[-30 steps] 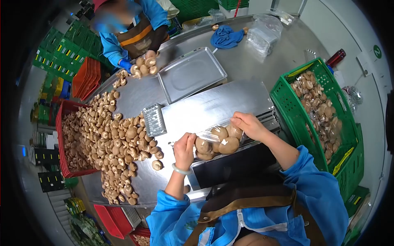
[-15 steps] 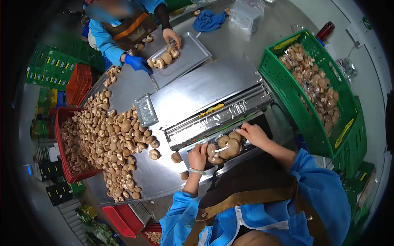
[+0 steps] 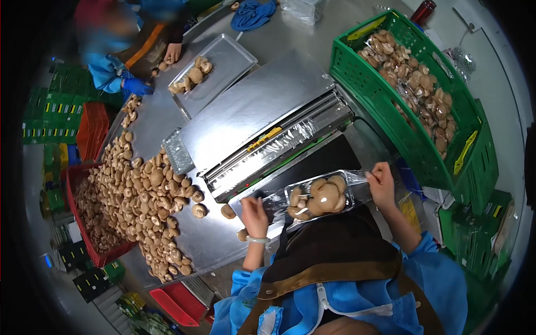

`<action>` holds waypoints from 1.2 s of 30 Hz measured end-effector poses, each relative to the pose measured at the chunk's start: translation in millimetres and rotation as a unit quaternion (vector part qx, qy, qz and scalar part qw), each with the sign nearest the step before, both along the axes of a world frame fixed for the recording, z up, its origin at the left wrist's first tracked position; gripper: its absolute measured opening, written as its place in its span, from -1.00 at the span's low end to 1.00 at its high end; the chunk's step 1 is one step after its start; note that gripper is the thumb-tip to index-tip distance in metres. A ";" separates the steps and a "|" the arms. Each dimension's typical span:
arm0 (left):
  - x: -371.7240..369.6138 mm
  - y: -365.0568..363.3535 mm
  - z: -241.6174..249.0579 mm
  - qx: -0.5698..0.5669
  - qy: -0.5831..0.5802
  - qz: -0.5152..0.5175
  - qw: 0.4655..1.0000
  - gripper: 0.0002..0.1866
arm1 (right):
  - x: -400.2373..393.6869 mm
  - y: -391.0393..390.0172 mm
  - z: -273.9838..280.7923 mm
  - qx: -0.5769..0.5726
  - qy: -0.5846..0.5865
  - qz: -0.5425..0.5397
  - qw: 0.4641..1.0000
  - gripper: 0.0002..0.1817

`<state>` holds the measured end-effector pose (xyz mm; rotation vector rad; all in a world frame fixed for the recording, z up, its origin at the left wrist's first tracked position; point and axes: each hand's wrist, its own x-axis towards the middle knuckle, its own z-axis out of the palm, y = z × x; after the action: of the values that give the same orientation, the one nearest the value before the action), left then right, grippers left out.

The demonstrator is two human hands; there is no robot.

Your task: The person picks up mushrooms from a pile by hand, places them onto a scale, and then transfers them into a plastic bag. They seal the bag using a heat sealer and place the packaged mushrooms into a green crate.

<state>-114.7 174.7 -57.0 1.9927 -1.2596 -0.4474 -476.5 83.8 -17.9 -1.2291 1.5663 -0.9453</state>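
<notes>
Head view: left grip (image 3: 254,218) and right grip (image 3: 382,187) pinch clear film (image 3: 357,177) either side of mushrooms (image 3: 326,196).

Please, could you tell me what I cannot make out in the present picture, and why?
All in the head view:
- Left hand: blurred fingertips leave its exact grip unclear.
- Red crate: its floor is hidden under mushrooms.
- Clear bag: cut off by the top edge.
- Big green crate: its floor is covered by bagged mushrooms.
</notes>
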 end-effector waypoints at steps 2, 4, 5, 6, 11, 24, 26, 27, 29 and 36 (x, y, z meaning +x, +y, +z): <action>-18.9 -8.9 -21.0 0.021 -0.152 -0.074 0.985 -0.93 | -9.5 18.7 -39.5 -0.018 0.053 -0.060 0.997 -0.84; -30.8 -31.0 -33.7 0.030 -0.280 -0.174 0.944 -0.76 | -14.3 32.7 -95.0 -0.054 0.126 -0.102 0.985 -0.86; -40.8 -48.5 -36.1 0.007 -0.283 -0.205 0.937 -0.70 | -3.6 34.1 -107.3 -0.069 0.149 -0.118 0.979 -0.89; -52.1 -66.3 -33.8 -0.015 -0.285 -0.237 0.928 -0.63 | 5.1 37.4 -135.1 -0.091 0.142 -0.134 0.977 -0.89; -96.8 -106.9 -15.7 0.056 -0.039 -0.345 0.936 -0.57 | 37.2 61.0 -135.6 0.116 -0.182 0.007 0.976 -0.66; -171.1 -62.8 119.4 0.214 0.595 -0.520 0.575 -0.66 | -31.1 -9.1 116.2 0.212 -0.068 0.364 0.904 -0.54; -181.1 -64.0 101.7 0.271 0.582 -0.524 0.560 -0.65 | -60.5 -22.8 157.2 0.135 -0.048 0.264 0.954 -0.51; -186.6 -65.2 93.0 0.289 0.561 -0.530 0.566 -0.65 | -61.0 -19.0 158.8 -0.060 -0.055 0.322 0.943 -0.35; -196.5 -70.5 75.8 0.311 0.491 -0.550 0.600 -0.64 | -36.7 -14.6 192.2 -0.042 -0.023 0.419 0.907 -0.19; -241.3 -130.3 100.5 0.288 0.202 -0.614 0.707 -0.70 | -187.7 -96.4 131.8 -0.074 -0.102 -0.112 0.986 -0.19</action>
<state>-356.0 44.4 43.5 0.9774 -2.1567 -1.9875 -664.1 -12.6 114.0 -1.0320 1.5114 -1.3117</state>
